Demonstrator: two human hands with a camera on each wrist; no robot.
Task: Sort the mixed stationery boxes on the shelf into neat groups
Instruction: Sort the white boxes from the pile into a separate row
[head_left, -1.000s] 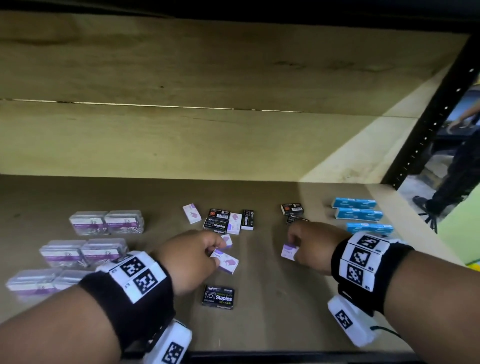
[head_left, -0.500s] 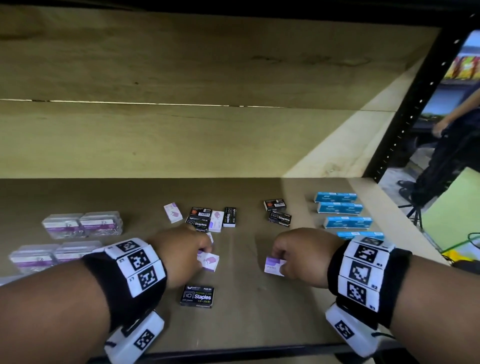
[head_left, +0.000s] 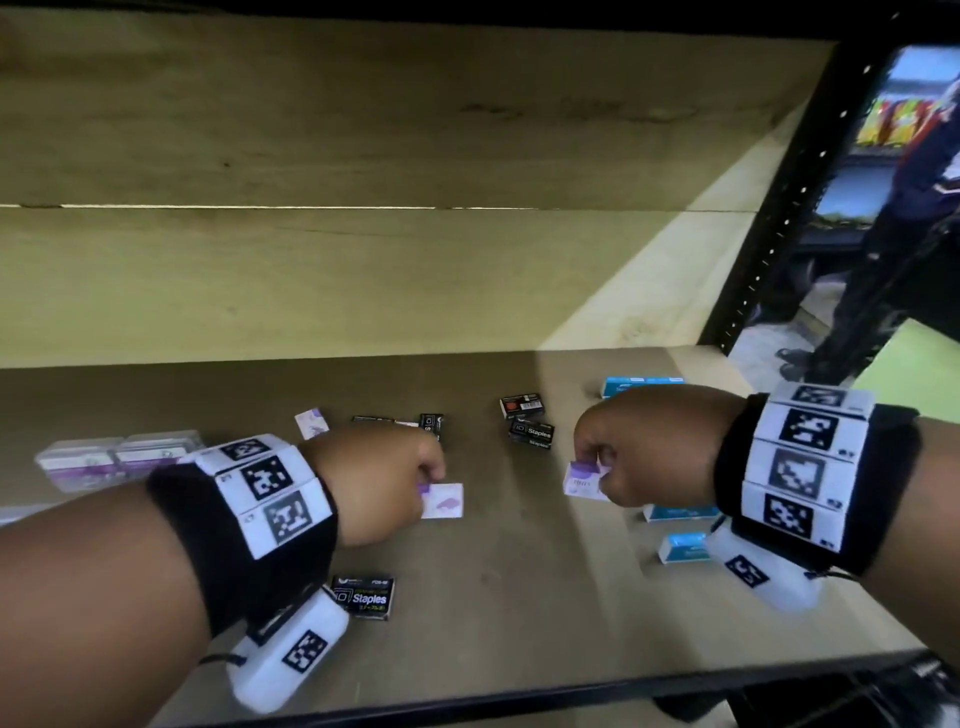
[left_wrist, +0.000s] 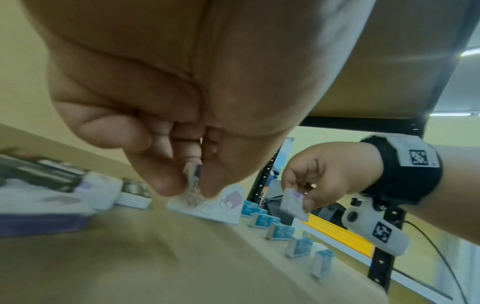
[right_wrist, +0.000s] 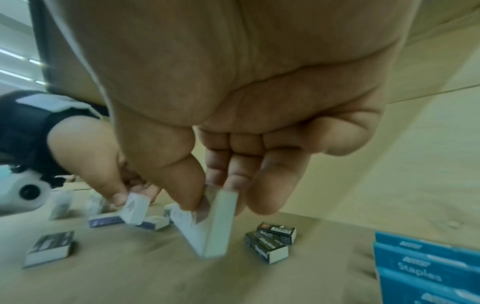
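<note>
Dim, shadowed plywood shelf (head_left: 519, 597), brighter light wedge entering from the right, wide-angle bending at edges, motion blur in both wrist views, ceiling strip-light glare (left_wrist: 470, 52)

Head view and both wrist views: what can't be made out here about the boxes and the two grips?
- Black staple boxes behind the left hand: head view, the hand covers most of them.
- Blue boxes: head view, the right hand and wristband hide part of the row.
- Print on the white-and-purple box pinched by the right hand: right wrist view, motion-blurred.
- Clear-lidded boxes: head view, cut off by the left forearm.
</note>
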